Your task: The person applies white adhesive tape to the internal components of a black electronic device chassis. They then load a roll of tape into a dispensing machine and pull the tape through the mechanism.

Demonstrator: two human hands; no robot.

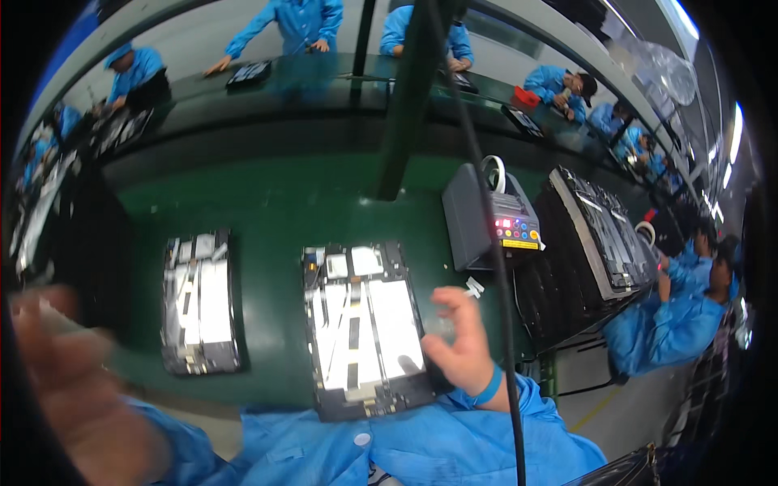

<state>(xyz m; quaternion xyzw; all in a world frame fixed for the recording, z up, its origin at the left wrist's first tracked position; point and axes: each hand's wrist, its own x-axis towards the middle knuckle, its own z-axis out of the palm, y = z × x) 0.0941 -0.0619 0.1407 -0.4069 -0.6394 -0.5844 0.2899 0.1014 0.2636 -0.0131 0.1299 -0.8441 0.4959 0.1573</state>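
Note:
An opened tablet (336, 324) with bared white battery panels and a black frame lies on the green bench right in front of me. Beside its right edge is my right hand (466, 344), thumb and fingers curved and apart, with nothing visible gripped in it. A blue band circles that wrist. My left hand (89, 389) is raised at the far left, close to the camera and smeared by motion, so its fingers cannot be read clearly. Between it and the first tablet rests a second opened tablet (198, 304), also showing white batteries.
A grey tape dispenser (486, 219) with lit buttons stands at the back right, small white scraps (475, 287) near it. Stacked black trays (567, 259) carry more tablets at right. A green post (405, 121) and black cable (478, 154) cross the view. Blue-clad people work beyond.

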